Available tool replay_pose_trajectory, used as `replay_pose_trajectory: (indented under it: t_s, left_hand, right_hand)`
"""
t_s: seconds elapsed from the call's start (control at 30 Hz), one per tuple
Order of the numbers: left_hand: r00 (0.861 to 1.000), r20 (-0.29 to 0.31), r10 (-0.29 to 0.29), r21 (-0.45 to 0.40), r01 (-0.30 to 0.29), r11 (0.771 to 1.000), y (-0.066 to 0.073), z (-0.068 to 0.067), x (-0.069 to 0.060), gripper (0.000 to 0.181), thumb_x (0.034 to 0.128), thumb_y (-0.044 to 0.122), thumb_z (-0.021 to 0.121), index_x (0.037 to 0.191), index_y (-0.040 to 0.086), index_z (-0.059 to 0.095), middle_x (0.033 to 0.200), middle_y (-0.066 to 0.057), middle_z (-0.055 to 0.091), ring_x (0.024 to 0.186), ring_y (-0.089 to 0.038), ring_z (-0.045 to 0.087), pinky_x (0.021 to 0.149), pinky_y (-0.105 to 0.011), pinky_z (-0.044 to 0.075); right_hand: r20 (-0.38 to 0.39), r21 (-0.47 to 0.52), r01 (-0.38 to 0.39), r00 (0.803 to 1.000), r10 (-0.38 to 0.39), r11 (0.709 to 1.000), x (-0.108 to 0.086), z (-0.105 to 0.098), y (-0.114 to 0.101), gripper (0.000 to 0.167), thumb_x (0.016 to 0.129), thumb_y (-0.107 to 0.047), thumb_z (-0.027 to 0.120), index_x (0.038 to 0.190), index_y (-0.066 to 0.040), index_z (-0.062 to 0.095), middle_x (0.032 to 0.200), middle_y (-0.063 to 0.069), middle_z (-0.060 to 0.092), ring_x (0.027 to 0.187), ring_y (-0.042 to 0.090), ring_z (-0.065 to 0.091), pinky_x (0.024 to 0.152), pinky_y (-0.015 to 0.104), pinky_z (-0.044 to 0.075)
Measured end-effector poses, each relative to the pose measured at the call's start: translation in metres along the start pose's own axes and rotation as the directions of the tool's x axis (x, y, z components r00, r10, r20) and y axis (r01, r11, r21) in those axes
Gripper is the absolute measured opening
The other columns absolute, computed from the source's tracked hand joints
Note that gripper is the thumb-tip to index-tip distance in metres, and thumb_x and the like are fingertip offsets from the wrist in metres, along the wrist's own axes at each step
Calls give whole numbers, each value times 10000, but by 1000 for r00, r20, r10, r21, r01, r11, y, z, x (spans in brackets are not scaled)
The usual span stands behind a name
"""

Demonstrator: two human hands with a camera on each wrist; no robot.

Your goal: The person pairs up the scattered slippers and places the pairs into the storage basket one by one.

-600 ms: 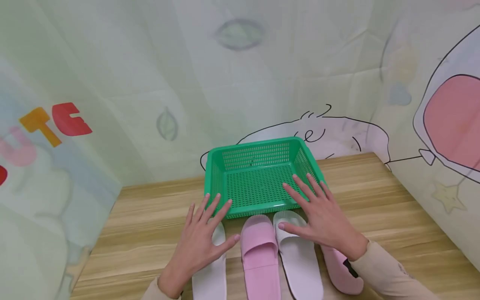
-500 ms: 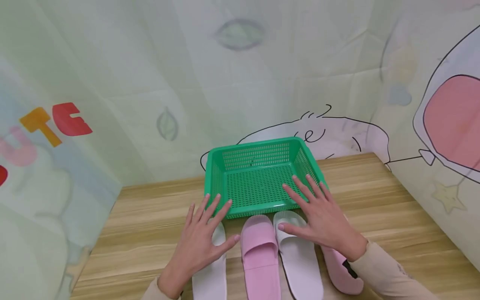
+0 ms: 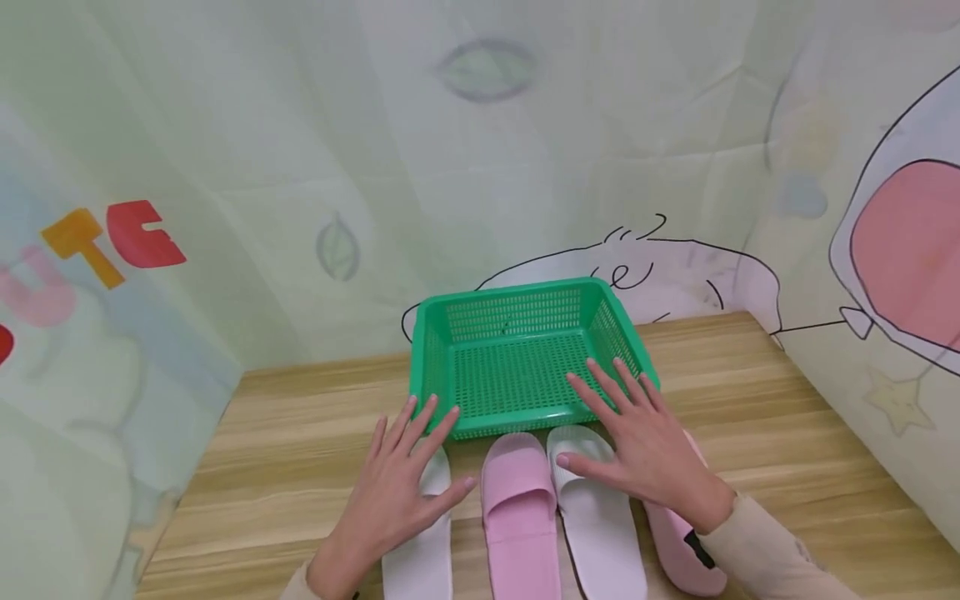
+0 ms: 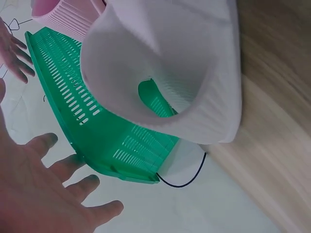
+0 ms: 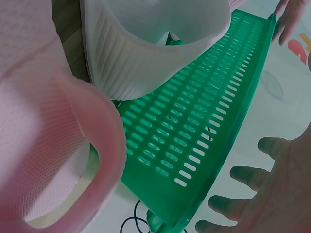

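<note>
Spread and straight, the fingers of my left hand (image 3: 393, 492) hover above a white slipper (image 3: 420, 558) at the left of the row. My right hand (image 3: 648, 446), equally spread, is over a white slipper (image 3: 603, 542) and a pink slipper (image 3: 675, 550), covering part of both. Between the hands lies another pink slipper (image 3: 521, 500), fully uncovered at its toe end. Both wrist views show palms holding nothing, above the white slipper (image 4: 209, 97) on the left and the pink slipper (image 5: 104, 131) on the right. Just beyond the toes stands a green plastic basket (image 3: 517, 417) with nothing in it.
The wooden tabletop (image 3: 285, 467) extends to both sides of the slippers. A printed cloth (image 3: 390, 167) rises behind the basket and along the left and right sides of the table.
The head view has shifted slightly, so the scene sits a little differently in it. Both hands stay spread in nearly the same place; slippers and basket have not moved.
</note>
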State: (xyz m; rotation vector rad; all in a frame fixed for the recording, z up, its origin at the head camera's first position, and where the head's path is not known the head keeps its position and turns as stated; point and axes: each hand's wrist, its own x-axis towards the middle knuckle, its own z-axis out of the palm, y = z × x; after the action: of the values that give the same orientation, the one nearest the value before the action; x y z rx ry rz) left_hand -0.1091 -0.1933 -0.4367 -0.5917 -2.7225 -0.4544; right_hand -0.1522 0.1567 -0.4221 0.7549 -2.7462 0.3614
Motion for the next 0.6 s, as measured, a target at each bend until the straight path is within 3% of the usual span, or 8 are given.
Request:
replay_pose_trajectory:
  t_s: [0.27, 0.6]
  left_hand:
    - [1000, 16, -2, -17, 2, 1000, -2, 2, -12, 945, 916, 649, 712, 1673, 212, 352, 1750, -70, 278, 1607, -369, 255, 1213, -719, 241]
    - [994, 95, -48, -11, 49, 999, -14, -4, -24, 1022, 921, 630, 722, 1709, 207, 227, 1773, -112, 186, 1628, -365, 186, 1232, -697, 232]
  right_hand:
    - [-14, -13, 0, 1000, 0, 1000, -5, 7, -1, 968, 888, -787, 621, 1664, -264, 375, 1718, 92, 346, 1591, 460, 245, 1243, 685, 226]
    - [-14, -20, 3, 1000, -3, 1000, -5, 8, 2, 943, 901, -782, 605, 1651, -247, 405, 1706, 110, 368, 1589, 464, 249, 1233, 696, 243]
